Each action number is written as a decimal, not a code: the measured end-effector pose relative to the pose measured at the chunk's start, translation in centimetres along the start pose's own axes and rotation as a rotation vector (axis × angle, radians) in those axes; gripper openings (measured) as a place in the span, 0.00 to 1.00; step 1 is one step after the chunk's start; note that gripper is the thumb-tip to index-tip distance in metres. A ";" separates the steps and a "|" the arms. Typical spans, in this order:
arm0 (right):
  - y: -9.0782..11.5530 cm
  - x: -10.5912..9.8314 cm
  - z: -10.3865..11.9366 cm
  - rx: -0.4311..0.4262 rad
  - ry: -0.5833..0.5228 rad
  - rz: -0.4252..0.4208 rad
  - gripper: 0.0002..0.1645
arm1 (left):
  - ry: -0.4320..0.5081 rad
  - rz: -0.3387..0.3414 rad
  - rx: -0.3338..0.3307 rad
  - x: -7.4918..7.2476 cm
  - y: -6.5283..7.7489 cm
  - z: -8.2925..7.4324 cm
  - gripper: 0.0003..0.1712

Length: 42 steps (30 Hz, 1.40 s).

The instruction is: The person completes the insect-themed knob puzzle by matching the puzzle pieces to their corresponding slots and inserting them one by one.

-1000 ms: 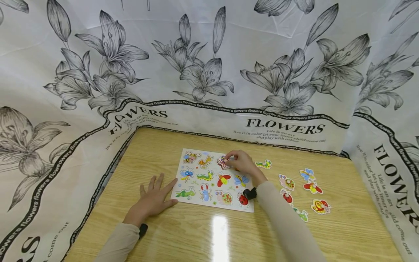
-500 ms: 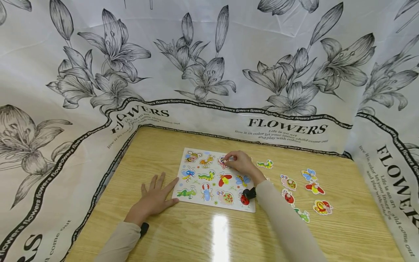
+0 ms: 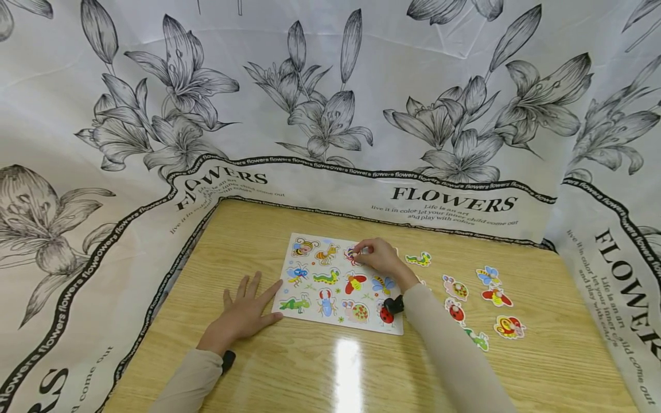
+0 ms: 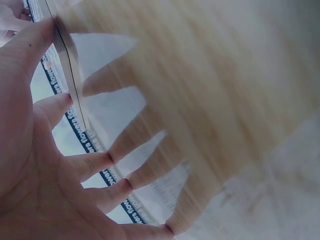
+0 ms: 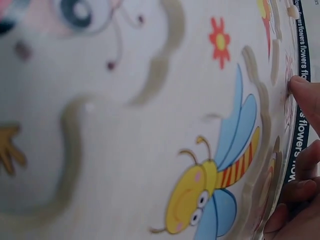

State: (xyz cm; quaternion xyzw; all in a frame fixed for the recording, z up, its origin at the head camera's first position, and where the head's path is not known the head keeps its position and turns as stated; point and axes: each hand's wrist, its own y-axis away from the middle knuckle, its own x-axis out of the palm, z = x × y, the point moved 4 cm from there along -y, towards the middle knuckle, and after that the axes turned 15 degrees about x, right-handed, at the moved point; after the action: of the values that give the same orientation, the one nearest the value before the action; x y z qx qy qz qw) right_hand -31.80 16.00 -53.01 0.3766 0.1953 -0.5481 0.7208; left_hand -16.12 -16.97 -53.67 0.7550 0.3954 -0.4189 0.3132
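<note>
A white insect puzzle board (image 3: pixel 311 291) with shaped recesses lies on the wooden table (image 3: pixel 279 367). My left hand (image 3: pixel 241 317) rests spread at the board's left edge, its thumb and a fingertip touching it. The left wrist view shows that hand (image 4: pixel 45 160) with its fingertips down on the glossy tabletop. Over the top row, my right hand (image 3: pixel 381 256) pinches a red and purple striped spider puzzle piece (image 3: pixel 350 253) at its spot on the board. In the right wrist view a fingertip of the right hand (image 5: pixel 306 105) is down at the spider.
Loose insect pieces lie right of the board, among them a green caterpillar (image 3: pixel 418 258), a ladybug (image 3: pixel 455 310), a blue-winged bee (image 3: pixel 488 276) and a red and yellow butterfly (image 3: pixel 509 327). A flower-printed cloth (image 3: pixel 330 175) walls the table at the back and sides.
The right hand stays at the spider piece, with only a slight shift of its fingers. The left hand holds its place. The head view has shifted a little.
</note>
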 end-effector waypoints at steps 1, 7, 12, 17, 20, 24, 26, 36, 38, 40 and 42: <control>0.1 0.0 0.0 0.001 -0.003 0.000 0.07 | 0.001 0.001 0.000 0.0 0.0 0.0 0.44; 0.7 -0.4 0.0 0.003 -0.056 0.018 0.10 | 0.011 -0.007 0.004 -0.1 0.0 -0.2 0.44; 1.5 -1.2 -0.1 0.004 -0.115 0.024 0.12 | 0.012 -0.006 0.003 -0.2 0.1 -0.3 0.44; 2.8 -2.7 0.3 -0.052 -0.090 -0.034 0.14 | 0.018 -0.008 0.003 -0.3 0.1 -0.4 0.44; 3.6 -3.6 0.3 -0.072 -0.081 -0.066 0.15 | 0.015 -0.007 0.004 -0.2 0.1 -0.5 0.44; 4.7 -4.7 0.1 -0.086 -0.077 -0.102 0.16 | 0.011 -0.007 0.005 -0.2 0.1 -0.4 0.44; 5.4 -5.2 0.0 -0.090 -0.082 -0.119 0.15 | 0.009 -0.008 0.005 -0.2 0.1 -0.4 0.44; 8.3 -7.6 -1.4 -0.097 -0.102 -0.176 0.16 | 0.000 -0.006 0.001 -0.1 0.1 -0.3 0.44; 9.0 -8.1 -2.0 -0.098 -0.095 -0.194 0.17 | -0.003 -0.007 0.003 -0.1 0.1 -0.3 0.43; 9.7 -8.6 -2.7 -0.095 -0.083 -0.212 0.17 | -0.001 -0.008 0.005 0.0 0.0 -0.3 0.44; 10.3 -9.1 -3.5 -0.090 -0.079 -0.231 0.17 | -0.002 -0.007 0.005 0.1 0.0 -0.3 0.44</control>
State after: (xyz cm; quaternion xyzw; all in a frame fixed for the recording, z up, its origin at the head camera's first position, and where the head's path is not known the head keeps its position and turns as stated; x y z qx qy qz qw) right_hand -24.62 25.69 -45.56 0.2973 0.2333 -0.6325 0.6761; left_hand -16.00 -16.75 -53.60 0.7541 0.3967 -0.4215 0.3103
